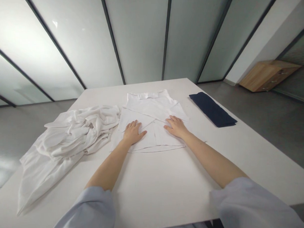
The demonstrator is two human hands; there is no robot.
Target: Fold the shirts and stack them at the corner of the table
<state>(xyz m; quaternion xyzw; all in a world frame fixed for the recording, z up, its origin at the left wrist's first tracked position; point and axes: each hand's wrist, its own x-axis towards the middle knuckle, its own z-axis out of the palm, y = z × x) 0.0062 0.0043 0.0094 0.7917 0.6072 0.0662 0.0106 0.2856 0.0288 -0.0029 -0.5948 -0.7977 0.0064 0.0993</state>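
A white shirt-like garment (pixel 151 105) lies flat on the table in front of me, its sleeves folded across the body and its collar edge at the far end. On its left part rests my left hand (pixel 134 132), palm down, fingers stretched out. My right hand (pixel 176 126) lies the same way on the right part, near the crossed sleeve. Neither hand grips the cloth. The hem of the garment is towards me.
A crumpled heap of white cloth (pixel 77 134) covers the left of the white table (pixel 165 180). Folded dark navy cloth (pixel 212 109) lies near the right edge. Frosted glass panels (pixel 141 40) stand behind, and a wooden cabinet (pixel 266 75) is at the far right.
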